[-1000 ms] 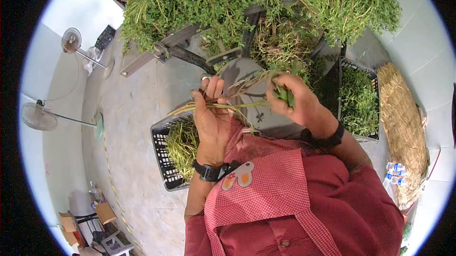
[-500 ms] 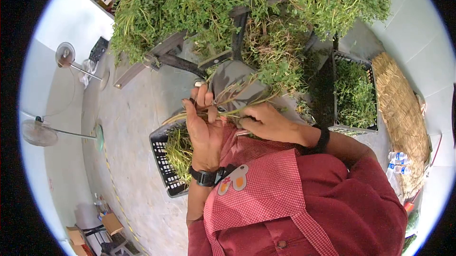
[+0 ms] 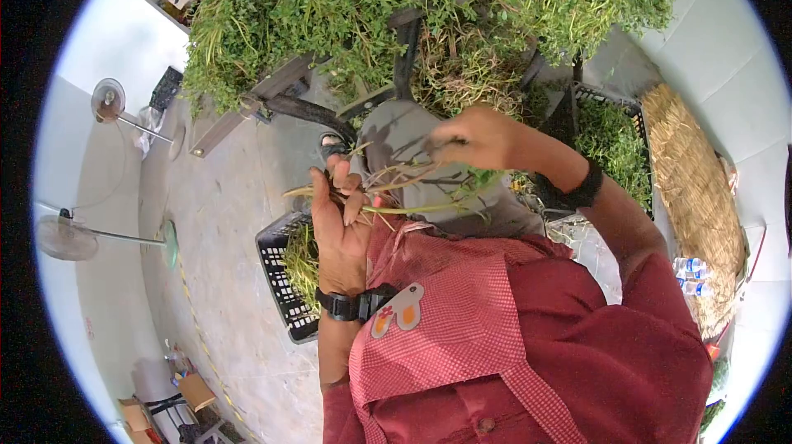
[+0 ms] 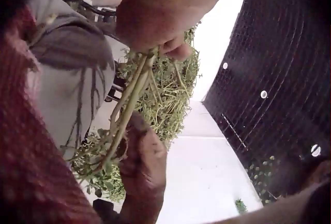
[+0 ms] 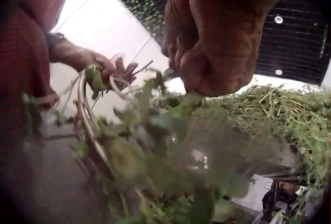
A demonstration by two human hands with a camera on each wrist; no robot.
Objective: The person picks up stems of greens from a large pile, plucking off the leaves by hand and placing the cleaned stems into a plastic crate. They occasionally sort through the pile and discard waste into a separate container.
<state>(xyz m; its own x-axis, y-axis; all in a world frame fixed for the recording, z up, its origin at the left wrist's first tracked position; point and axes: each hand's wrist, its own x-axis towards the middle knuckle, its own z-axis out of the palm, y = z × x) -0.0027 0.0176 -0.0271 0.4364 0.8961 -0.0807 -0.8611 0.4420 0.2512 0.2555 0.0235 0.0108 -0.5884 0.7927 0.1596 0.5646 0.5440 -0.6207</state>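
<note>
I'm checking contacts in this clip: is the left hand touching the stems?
Touching. The left wrist view shows it: the stems run right into the grip of the left hand, with no gap between.

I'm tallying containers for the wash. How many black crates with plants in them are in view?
2: the left crate, partly behind the left hand, and the right crate, beside the straw bundle. Others may be hidden.
</note>
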